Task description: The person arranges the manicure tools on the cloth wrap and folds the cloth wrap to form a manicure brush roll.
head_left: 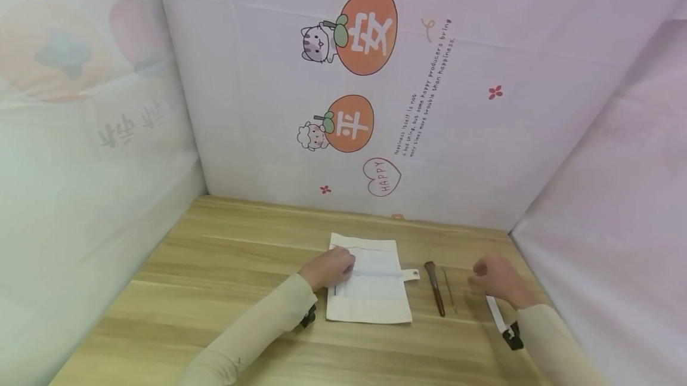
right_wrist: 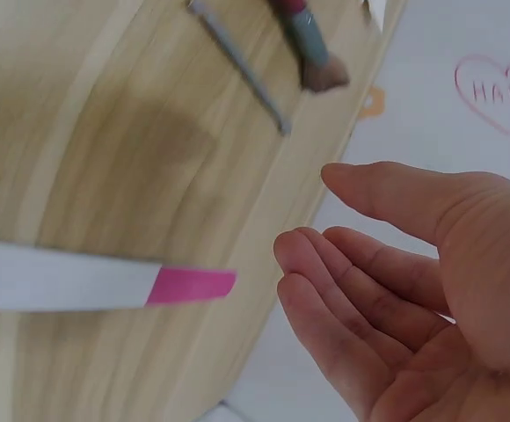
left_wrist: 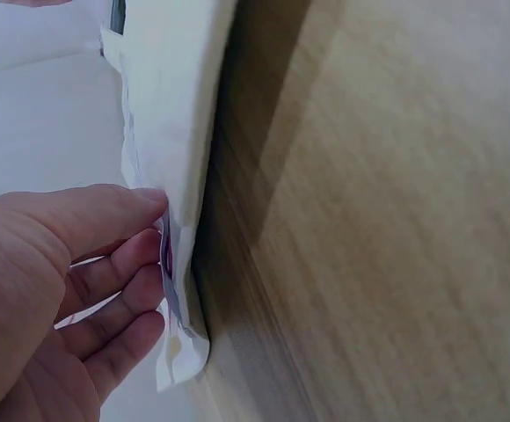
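A cream fabric roll-up pouch (head_left: 370,309) lies unfolded on the table, its snap strap (head_left: 411,275) pointing right. My left hand (head_left: 330,268) rests on the pouch's left edge. Up close, the thumb and loosely bent fingertips of that hand (left_wrist: 79,272) touch the lining of the pouch (left_wrist: 171,114). Above the table at the right hovers my right hand (head_left: 496,278), fingers loosely curled and thumb apart, holding nothing. Below it lies a flat white stick (right_wrist: 70,280) with a pink end. A makeup brush (head_left: 436,290) and a slim metal tool (head_left: 449,292) lie between pouch and right hand.
The wood-grain table (head_left: 214,272) meets a printed white cloth wall (head_left: 268,135) at the back. More cloth hangs at the left and right sides. Black wrist-worn devices (head_left: 513,336) sit on both wrists.
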`<state>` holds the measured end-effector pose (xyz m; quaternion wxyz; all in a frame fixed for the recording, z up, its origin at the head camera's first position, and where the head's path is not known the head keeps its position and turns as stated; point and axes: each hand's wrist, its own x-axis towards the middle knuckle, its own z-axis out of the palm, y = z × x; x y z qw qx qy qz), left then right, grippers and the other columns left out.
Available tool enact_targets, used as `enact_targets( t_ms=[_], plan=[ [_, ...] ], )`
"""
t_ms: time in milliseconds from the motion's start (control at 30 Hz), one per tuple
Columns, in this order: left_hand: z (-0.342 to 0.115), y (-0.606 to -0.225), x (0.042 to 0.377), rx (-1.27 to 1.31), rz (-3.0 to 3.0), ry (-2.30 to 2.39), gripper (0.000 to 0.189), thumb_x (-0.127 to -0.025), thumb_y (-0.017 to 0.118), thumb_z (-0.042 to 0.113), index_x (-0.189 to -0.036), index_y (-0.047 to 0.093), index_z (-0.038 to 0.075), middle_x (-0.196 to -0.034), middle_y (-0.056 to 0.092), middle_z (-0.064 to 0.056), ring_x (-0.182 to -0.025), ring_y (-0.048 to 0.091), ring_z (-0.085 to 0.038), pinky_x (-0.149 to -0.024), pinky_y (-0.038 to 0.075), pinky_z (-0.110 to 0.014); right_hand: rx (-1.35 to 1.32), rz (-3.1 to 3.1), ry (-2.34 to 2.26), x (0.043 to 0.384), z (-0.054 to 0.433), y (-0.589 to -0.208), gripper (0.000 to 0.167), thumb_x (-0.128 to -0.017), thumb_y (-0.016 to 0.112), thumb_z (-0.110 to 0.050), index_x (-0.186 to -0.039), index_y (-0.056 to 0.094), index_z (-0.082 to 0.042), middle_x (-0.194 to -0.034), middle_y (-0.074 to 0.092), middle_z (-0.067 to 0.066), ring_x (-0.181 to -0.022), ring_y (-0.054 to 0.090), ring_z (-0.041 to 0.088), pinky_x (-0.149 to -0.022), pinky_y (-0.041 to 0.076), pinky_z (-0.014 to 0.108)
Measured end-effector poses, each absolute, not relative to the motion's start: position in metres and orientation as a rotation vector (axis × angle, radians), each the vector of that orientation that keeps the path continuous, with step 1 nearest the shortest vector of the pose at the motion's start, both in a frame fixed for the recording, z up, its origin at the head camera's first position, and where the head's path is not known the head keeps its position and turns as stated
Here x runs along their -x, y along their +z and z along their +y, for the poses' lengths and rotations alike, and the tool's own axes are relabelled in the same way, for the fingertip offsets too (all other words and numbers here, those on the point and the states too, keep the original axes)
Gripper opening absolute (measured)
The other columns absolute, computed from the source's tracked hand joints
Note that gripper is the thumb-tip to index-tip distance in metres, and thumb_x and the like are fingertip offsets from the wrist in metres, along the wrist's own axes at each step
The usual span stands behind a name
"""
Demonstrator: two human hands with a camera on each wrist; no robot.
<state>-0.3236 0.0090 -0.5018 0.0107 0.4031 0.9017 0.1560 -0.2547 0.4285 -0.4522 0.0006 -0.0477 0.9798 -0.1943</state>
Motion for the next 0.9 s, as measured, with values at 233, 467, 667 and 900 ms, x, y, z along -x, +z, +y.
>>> enact_targets(
  t_ms=[233,467,667,900],
  plan=[
    [0.010,-0.503,0.320,-1.234,2.846,0.476,0.018,-0.100,0.069,0.006,-0.082,0.066,0.009,-0.080,0.064,0.001,-0.073,0.052,-0.008,-0.073,0.052,-0.023,0.030,3.063,-0.560,0.251,0.460,-0.468,0.031,-0.090,0.078,-0.014,-0.103,0.073,0.013,-0.101,0.074,0.031,-0.086,0.073,0.037,-0.079,0.061,0.054],
    [0.011,-0.497,0.322,-1.151,2.795,0.542,0.020,-0.106,0.060,0.008,-0.086,0.065,0.008,-0.075,0.062,0.002,-0.065,0.052,-0.007,-0.064,0.049,-0.019,-0.097,3.075,-0.581,0.248,0.487,-0.483,0.038,-0.094,0.074,-0.023,-0.110,0.074,0.012,-0.109,0.074,0.032,-0.099,0.070,0.048,-0.085,0.058,0.060],
    [0.008,-0.493,0.323,-1.117,2.770,0.516,0.019,-0.106,0.060,0.010,-0.088,0.066,0.009,-0.076,0.061,0.004,-0.067,0.052,-0.006,-0.066,0.048,-0.020,-0.168,3.019,-0.670,0.249,0.498,-0.492,0.041,-0.095,0.075,-0.029,-0.111,0.076,0.008,-0.111,0.075,0.030,-0.100,0.070,0.048,-0.084,0.059,0.057],
    [0.005,-0.490,0.324,-1.112,2.758,0.570,0.022,-0.106,0.062,0.010,-0.084,0.066,0.008,-0.074,0.062,0.003,-0.067,0.052,-0.007,-0.065,0.047,-0.020,-0.184,2.993,-0.581,0.258,0.496,-0.488,0.037,-0.092,0.078,-0.038,-0.101,0.081,-0.002,-0.109,0.077,0.025,-0.096,0.070,0.040,-0.079,0.057,0.051]
  ],
)
